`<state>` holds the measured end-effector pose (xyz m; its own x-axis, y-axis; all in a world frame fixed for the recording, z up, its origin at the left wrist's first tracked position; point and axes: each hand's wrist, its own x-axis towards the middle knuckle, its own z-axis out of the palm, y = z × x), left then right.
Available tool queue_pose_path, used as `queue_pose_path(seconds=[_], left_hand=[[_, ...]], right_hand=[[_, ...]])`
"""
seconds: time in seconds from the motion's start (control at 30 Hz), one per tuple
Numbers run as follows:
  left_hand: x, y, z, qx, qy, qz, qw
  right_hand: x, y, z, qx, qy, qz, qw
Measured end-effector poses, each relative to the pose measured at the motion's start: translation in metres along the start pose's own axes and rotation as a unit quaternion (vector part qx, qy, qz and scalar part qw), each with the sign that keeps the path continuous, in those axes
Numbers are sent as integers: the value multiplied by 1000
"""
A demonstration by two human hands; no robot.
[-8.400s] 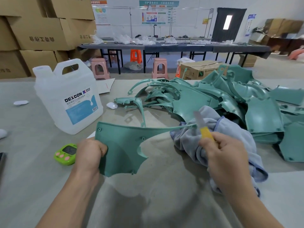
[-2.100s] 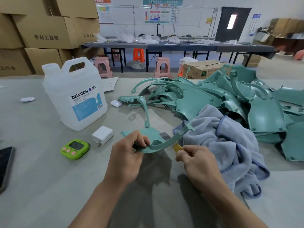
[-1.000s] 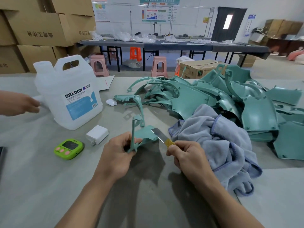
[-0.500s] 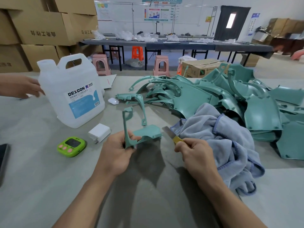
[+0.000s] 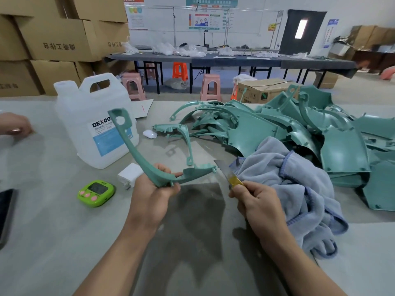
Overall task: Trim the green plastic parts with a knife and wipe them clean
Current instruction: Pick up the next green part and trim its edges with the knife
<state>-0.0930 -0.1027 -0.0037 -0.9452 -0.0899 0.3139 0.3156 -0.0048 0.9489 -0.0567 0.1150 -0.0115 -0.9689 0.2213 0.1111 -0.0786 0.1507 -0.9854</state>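
My left hand (image 5: 154,195) grips a curved green plastic part (image 5: 136,150) at its bend, above the table. One arm of the part rises up and to the left, the other points right. My right hand (image 5: 258,204) holds a knife (image 5: 227,174) with a yellow handle. Its bare blade tip sits just beside the right end of the part. A blue-grey cloth (image 5: 295,184) lies crumpled to the right of my right hand. A large heap of green plastic parts (image 5: 288,133) fills the table's far right.
A white DEXCON jug (image 5: 94,129) stands at the left, with a white charger (image 5: 129,174) and a green timer (image 5: 96,192) in front of it. Another person's hand (image 5: 15,124) reaches in at the left edge. A dark phone (image 5: 6,210) lies at the far left.
My left hand has turned the part so that its long arm now swings higher and to the left. The knife stays by the part's right end. The other person's hand has drawn back left.
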Motion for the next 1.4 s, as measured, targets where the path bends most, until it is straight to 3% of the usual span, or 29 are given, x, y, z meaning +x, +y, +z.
queue_pose_path(seconds=[0.27,0.33,0.4,0.47,0.5,0.63,0.7,0.8,0.87,0.97,1.03,1.13,1.2,1.3,1.4], left_hand=[[5,-4,-3,-88,-1,-22,996],[5,-5,-3,-88,3,-19,996],[4,-5,-1,-74,4,-13,997],[2,-4,2,-56,-3,-5,998],[3,-4,3,-50,-5,-3,999],[6,-7,3,-47,4,-15,999],[8,-9,2,-66,5,-17,998],[9,-12,2,-92,1,-15,996],[9,-14,0,-99,-8,-11,995],[11,-14,-4,-101,-16,-19,995],[12,-15,-6,-108,-17,-26,994],[12,-14,-7,-118,-21,-35,992],[11,-13,-6,-112,-19,-37,993],[10,-10,-5,-98,-18,-36,994],[8,-6,-3,-79,-11,-35,996]], right_hand=[[-7,-6,3,40,-55,-19,997],[-4,-4,0,-47,-37,2,998],[-1,-3,-4,-191,-2,0,981],[-1,-2,-5,-259,30,-16,965],[-1,-3,-5,-247,32,-25,968],[-4,-4,1,-31,-17,-18,999],[-3,-3,2,-59,-17,-23,998],[5,4,-5,-182,54,-18,982],[6,7,-8,-153,72,-18,985],[0,3,-1,-27,8,-37,999],[-3,2,2,-80,-12,-47,996],[3,4,-5,-178,64,-24,982],[0,4,-8,-158,82,-38,983],[-9,0,1,-109,10,-80,991],[-4,0,0,-210,52,-56,975]])
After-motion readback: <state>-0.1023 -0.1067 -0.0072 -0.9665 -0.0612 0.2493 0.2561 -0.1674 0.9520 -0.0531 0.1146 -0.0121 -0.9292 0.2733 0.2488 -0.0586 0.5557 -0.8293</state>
